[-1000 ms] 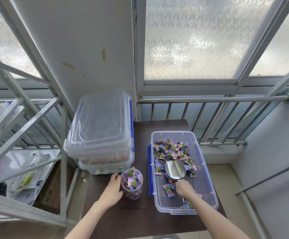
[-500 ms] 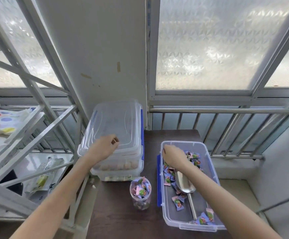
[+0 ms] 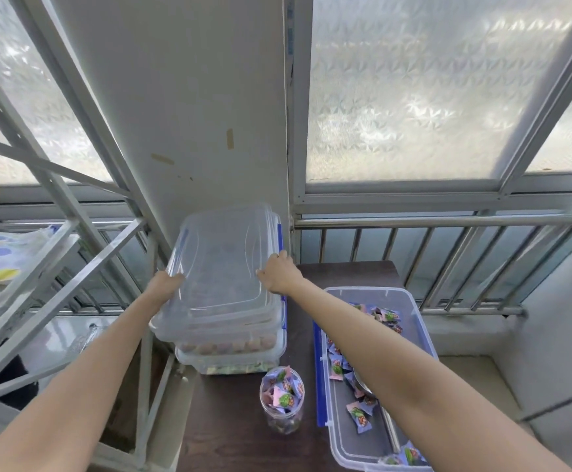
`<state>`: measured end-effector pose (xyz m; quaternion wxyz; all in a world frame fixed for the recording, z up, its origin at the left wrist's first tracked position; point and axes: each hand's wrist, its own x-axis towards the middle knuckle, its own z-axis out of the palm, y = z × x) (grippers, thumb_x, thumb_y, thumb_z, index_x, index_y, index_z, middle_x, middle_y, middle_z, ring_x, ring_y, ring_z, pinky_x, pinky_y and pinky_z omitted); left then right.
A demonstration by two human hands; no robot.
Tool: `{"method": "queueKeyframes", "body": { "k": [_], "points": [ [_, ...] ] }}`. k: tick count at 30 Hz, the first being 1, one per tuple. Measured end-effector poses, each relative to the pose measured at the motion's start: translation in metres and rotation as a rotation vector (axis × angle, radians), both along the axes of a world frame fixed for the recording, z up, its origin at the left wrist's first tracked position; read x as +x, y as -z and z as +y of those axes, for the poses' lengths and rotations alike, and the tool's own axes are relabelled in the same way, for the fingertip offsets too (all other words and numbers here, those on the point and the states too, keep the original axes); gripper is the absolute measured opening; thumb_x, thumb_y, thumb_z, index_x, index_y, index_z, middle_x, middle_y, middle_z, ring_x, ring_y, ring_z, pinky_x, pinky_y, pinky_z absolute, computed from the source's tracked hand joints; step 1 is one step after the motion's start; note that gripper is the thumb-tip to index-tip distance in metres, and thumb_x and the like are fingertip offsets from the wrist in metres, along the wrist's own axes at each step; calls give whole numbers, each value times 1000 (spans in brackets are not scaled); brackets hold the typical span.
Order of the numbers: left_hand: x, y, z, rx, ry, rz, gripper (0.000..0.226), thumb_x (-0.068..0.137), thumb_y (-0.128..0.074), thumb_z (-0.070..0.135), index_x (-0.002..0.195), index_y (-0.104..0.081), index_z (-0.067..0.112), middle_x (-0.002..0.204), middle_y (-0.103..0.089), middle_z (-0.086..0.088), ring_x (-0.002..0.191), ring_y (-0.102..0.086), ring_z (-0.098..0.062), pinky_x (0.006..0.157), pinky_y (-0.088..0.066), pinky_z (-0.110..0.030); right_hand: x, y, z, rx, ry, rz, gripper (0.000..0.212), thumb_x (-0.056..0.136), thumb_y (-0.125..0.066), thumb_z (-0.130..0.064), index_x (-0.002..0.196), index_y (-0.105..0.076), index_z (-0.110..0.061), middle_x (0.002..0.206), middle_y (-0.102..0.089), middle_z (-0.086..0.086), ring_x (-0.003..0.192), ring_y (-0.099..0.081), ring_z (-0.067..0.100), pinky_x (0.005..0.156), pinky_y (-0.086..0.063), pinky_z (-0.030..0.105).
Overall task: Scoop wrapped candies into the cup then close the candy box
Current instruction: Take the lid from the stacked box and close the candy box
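Lid [image 3: 225, 267] gripped between left hand [image 3: 163, 284] and right hand [image 3: 279, 272].

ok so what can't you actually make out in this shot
- Scoop in the candy box, head view: mostly hidden under the right forearm.
- Candy box's near corner: cut off by the bottom edge.
- Contents of the stacked boxes: blurred through cloudy plastic.
- Left hand: fingertips hidden behind the clear lid.

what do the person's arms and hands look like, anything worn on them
Both arms are bare along all that shows: no sleeves in view. The left hand and right hand wear no gloves, and no watch, bracelet or ring is visible. No markings show.
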<state>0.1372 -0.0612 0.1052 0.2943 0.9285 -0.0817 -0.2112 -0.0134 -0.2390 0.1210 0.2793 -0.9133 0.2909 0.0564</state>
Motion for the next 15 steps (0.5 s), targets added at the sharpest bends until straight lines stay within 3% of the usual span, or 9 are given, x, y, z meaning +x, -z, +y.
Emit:
{"method": "queueKeyframes", "body": {
  "k": [2, 4, 6, 8, 10, 11, 13, 15],
  "points": [
    [0, -1, -6, -37, -44, 20, 47, 97, -46, 17, 127, -46, -20, 80, -54, -20, 62, -49, -25, 68, -34, -32, 2, -2, -3, 29, 20, -8, 42, 98, -39, -24, 121, -45, 10, 134, -38, 27, 125, -37, 39, 104, -36, 43],
    [-1, -2, -11, -43, -63, 24, 51, 96, -47, 15, 134, -38, -18, 85, -55, -19, 60, -45, -22, 65, -37, -32, 2, -5, -6, 54, 79, -34, 28, 98, -35, -13, 97, -55, 8, 124, -49, 28, 118, -42, 39, 100, -39, 41],
    [-5, -4, -16, -62, -82, -6, 60, 96, -49, 16, 143, -26, -15, 114, -56, -29, 86, -57, -32, 73, -40, -36, -1, -5, -11, 24, 64, -32, 34, 96, -35, -8, 63, -43, -4, 120, -53, 29, 117, -42, 40, 99, -39, 41],
    [-12, -10, -20, -67, -106, -49, 65, 95, -52, 18, 145, -22, -12, 134, -49, -30, 116, -53, -40, 88, -44, -41, -10, -5, -14, -11, 20, -22, 41, 96, -37, -12, 55, -28, -10, 123, -50, 33, 119, -41, 41, 101, -38, 42],
    [-21, -17, -28, -75, -91, -80, 67, 94, -53, 19, 144, -22, -12, 138, -46, -28, 124, -48, -41, 97, -43, -43, -22, -2, -19, 16, 69, -71, 35, 96, -39, -19, 65, -41, -5, 125, -48, 33, 117, -42, 40, 101, -37, 41],
    [-29, -22, -33, -69, -73, -85, 66, 95, -52, 19, 145, -21, -12, 138, -47, -27, 125, -48, -41, 96, -43, -42, -31, -3, -22, 23, 105, -83, 31, 97, -40, -23, 81, -51, 2, 126, -47, 31, 118, -42, 40, 102, -37, 42],
    [-48, -29, -46, -76, -2, -80, 59, 97, -50, 18, 141, -29, -14, 131, -52, -28, 119, -52, -41, 91, -45, -42, -51, -3, -33, -33, 164, -102, 44, 98, -39, -29, 118, -46, 10, 130, -45, 28, 120, -42, 38, 104, -36, 42],
    [-71, -29, -61, -115, 63, -52, 51, 98, -49, 19, 135, -39, -15, 125, -56, -30, 113, -56, -41, 93, -47, -44, -78, -3, -47, -105, 219, -104, 52, 98, -39, -33, 127, -39, 11, 130, -46, 27, 119, -43, 37, 103, -37, 42]
  ]
}}
